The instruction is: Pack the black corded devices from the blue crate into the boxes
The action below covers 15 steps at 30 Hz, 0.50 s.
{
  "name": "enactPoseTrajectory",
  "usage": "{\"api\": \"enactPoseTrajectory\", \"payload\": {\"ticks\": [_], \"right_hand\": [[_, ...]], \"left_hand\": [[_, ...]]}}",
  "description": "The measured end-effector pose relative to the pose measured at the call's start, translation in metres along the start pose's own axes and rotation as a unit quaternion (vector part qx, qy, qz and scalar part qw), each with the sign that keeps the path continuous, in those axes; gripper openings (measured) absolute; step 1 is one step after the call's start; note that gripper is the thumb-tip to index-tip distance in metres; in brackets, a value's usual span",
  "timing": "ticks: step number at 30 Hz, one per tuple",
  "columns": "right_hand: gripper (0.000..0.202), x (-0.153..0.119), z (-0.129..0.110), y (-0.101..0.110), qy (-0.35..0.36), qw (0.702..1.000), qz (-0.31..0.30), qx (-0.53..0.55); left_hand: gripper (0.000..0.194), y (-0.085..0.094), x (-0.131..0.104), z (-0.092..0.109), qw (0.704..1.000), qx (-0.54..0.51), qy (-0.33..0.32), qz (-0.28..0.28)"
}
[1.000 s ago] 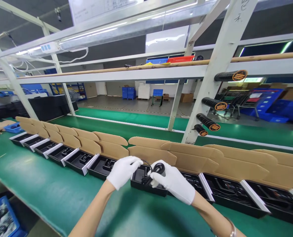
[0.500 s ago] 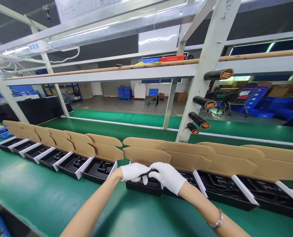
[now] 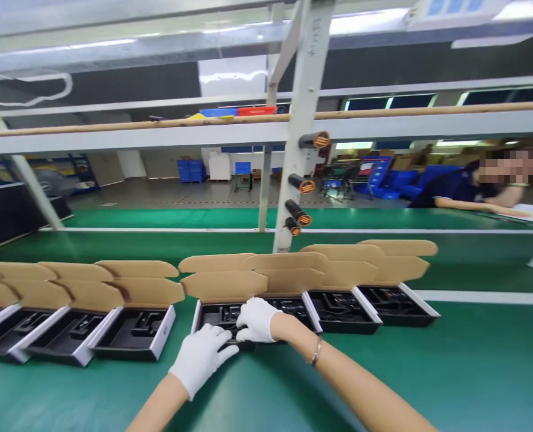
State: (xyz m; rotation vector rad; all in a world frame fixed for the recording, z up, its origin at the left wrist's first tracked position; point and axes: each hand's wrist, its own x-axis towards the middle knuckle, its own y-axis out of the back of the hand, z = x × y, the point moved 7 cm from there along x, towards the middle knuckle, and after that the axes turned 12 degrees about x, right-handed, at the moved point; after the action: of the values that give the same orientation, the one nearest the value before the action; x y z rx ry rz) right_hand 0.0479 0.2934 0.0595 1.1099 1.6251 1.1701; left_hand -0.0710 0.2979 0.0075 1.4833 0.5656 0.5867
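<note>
My left hand [image 3: 203, 355], in a white glove, has its fingers spread at the front edge of an open black box [image 3: 208, 318] with a brown lid. My right hand [image 3: 257, 320], also gloved, reaches into the same box with fingers curled down; what they touch or hold is too hidden to make out. Black parts sit in the box's insert. Close on the right stands another open box [image 3: 338, 312] with dark parts in it. To the left, across a gap, is an open box [image 3: 131, 333] holding a small black piece.
More open boxes line the green table [image 3: 486, 360] on both sides. A white post [image 3: 300, 108] with black, orange-ended cylinders rises behind them. A person [image 3: 468, 186] leans on the far surface at the right. A shelf beam [image 3: 135, 137] crosses above.
The view has swung to the right, bringing a person into sight. My hands have parted; my left hand has come down to the box's front edge with its fingers spread, my right reaches into the box.
</note>
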Motion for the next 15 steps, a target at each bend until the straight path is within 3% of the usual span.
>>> {"api": "enactPoseTrajectory", "payload": {"ticks": [2,5,6,8,10,12,15], "right_hand": [[0.028,-0.033,0.036,0.022,-0.043,0.998,0.043,0.015],[0.035,-0.113,0.121,0.045,-0.169,0.979,0.112,0.006],[0.036,-0.145,0.153,0.048,-0.226,0.965,0.136,-0.001],[0.040,-0.211,0.215,0.043,-0.382,0.906,0.185,0.010],[0.041,-0.248,0.255,0.026,-0.427,0.887,0.177,0.015],[0.038,-0.256,0.280,0.013,-0.433,0.885,0.169,0.018],[0.033,-0.229,0.309,0.014,-0.431,0.884,0.180,0.014]], "left_hand": [[0.043,-0.005,-0.001,-0.003,1.000,0.016,0.002,0.009],[0.040,-0.008,0.004,-0.008,0.999,0.031,-0.005,0.015],[0.040,-0.008,0.005,-0.009,0.999,0.035,-0.005,0.014],[0.042,-0.010,0.007,-0.011,0.999,0.042,0.004,0.010],[0.043,-0.012,0.006,-0.013,0.999,0.047,0.014,0.001],[0.043,-0.015,0.005,-0.014,0.999,0.045,0.022,-0.005],[0.044,-0.023,0.004,-0.020,0.999,0.037,0.039,-0.002]]}}
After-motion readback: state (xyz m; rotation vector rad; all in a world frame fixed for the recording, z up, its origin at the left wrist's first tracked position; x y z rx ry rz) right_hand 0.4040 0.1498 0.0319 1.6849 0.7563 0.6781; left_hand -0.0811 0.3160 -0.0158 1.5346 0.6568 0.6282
